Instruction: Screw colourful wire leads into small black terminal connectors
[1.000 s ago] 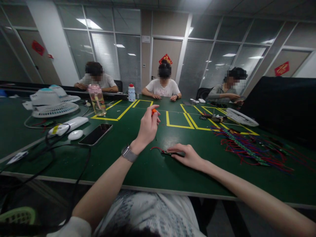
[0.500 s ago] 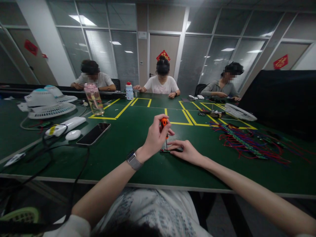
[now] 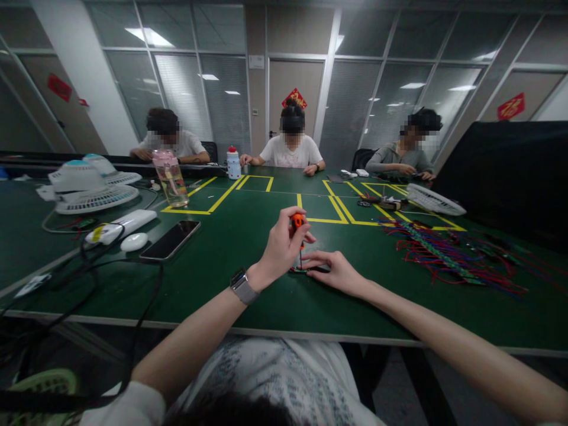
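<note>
My left hand (image 3: 284, 245), with a watch on its wrist, is closed round the orange and black handle of a screwdriver (image 3: 299, 222). The screwdriver stands nearly upright, its thin shaft pointing down. Its tip meets a small dark-and-green part, seemingly a circuit board (image 3: 299, 271), lying on the green table (image 3: 248, 296). From the right, my right hand (image 3: 335, 272) rests low on the table, its fingertips gripping the board's edge beside the shaft. The fingers partly cover the board, and any screw under the tip is too small to make out.
To the left lie a phone (image 3: 171, 240), a white oval case (image 3: 134, 241), a white power bank-like block (image 3: 122, 226) and black cables. A bottle (image 3: 172, 180) stands behind them. Wired green boards (image 3: 439, 251) spread at right, near a black screen (image 3: 523, 183). Several people sit opposite.
The whole view has shifted slightly. Both hands keep nearly the same pose, and the screwdriver stays upright on the board.
</note>
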`<act>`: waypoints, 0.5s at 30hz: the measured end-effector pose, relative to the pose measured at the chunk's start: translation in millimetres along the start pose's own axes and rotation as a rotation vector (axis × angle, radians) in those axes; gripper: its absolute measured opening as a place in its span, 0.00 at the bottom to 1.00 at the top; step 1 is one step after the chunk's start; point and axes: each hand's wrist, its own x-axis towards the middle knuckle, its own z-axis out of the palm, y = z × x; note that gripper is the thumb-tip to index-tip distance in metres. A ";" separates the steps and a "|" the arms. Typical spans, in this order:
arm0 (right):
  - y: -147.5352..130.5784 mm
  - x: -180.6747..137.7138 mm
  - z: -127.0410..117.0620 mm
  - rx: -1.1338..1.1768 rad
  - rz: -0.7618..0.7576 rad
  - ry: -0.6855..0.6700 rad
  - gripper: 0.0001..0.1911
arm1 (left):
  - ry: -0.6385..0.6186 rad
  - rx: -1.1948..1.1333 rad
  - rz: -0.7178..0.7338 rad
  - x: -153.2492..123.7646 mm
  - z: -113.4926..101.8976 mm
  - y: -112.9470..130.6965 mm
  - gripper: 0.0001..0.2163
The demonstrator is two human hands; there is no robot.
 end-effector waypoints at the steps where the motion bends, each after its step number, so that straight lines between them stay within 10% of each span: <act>1: 0.1 -0.1 0.0 0.003 -0.001 0.001 0.19 | -0.004 0.006 0.001 -0.3 -0.1 0.4 0.11; 15: 1.6 -0.2 0.0 -0.015 -0.009 0.003 0.18 | 0.008 0.006 0.053 1.0 -0.3 3.0 0.10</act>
